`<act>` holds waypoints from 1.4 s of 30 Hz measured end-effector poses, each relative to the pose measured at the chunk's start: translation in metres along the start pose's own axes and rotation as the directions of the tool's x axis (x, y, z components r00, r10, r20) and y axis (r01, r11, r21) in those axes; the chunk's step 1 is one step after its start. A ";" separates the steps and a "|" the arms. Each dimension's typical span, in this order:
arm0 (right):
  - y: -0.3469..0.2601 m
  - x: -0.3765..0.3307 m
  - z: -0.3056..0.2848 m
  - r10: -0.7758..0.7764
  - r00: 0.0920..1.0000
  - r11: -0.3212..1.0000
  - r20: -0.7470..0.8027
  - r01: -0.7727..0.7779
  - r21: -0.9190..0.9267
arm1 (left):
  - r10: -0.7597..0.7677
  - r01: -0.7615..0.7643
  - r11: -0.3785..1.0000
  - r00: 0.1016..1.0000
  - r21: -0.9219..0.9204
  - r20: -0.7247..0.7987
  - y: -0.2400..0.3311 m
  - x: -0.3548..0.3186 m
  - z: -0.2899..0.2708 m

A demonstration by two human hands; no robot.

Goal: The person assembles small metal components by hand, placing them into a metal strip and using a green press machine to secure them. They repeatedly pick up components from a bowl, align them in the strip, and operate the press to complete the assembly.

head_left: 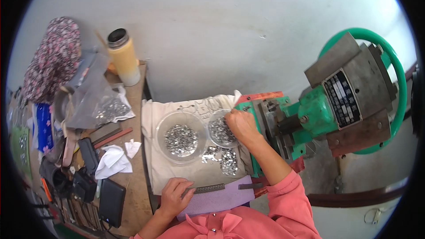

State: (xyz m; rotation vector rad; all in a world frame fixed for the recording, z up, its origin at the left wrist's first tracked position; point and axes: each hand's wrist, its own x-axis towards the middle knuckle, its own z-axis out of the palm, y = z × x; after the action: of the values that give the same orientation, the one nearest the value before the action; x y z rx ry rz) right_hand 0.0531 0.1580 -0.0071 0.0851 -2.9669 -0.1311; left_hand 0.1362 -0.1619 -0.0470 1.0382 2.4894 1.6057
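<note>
Right hand [242,126] grip bunched at the smaller tub [214,113] of metal pieces [218,133]; cannot tell whether any is held. Left hand [175,196] curled by dark strip [210,188], hold unclear. Step judged: picking; next calls for a clean lift.

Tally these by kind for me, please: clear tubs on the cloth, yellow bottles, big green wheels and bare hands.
Clear tubs: 2 (larger tub, smaller tub)
Yellow bottle: 1
Green wheel: 1
Bare hands: 2 (left hand, right hand)
Total: 6
</note>
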 end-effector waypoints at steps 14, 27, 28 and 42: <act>0.000 0.002 0.013 0.065 0.996 0.997 -0.055 -0.062 0.050 | 0.027 -0.027 1.000 0.999 0.003 -0.032 0.002 -0.004 -0.003; 0.003 -0.009 0.012 0.133 0.990 0.982 -0.049 -0.125 0.140 | 0.196 -0.196 0.980 0.980 -0.016 -0.021 0.052 0.012 -0.017; 0.003 -0.010 0.008 0.139 0.989 0.975 -0.045 -0.129 0.179 | 0.204 -0.204 0.979 0.979 -0.023 -0.020 0.053 0.014 -0.017; 0.009 -0.028 -0.004 0.376 0.925 0.661 0.049 -0.305 0.685 | 0.316 -0.316 0.945 0.949 -0.086 -0.013 0.072 0.072 -0.006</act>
State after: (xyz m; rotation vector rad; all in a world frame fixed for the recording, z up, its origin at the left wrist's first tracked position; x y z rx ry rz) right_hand 0.0813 0.1680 -0.0072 -0.3702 -2.6917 0.9969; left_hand 0.1155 -0.1109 0.0382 1.4875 2.3186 1.7684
